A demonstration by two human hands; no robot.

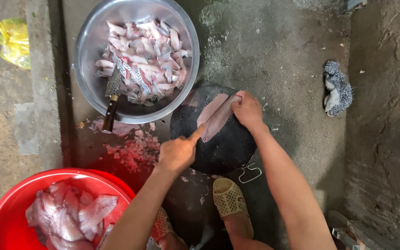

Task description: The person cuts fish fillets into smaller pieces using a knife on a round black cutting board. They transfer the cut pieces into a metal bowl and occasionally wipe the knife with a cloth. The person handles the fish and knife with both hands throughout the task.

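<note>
Head view: I'm watching the right hand (247,110) pinning a fish fillet (216,115) while the left hand (178,153), empty, index finger extended, is steadying it; the knife (113,95), far left, needs fetching.

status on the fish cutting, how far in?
Done: cut pieces fill the steel bowl, knife resting there. In hand: left hand and right hand position a fillet on the round board. Left: whole fillets in the red basin.
</note>
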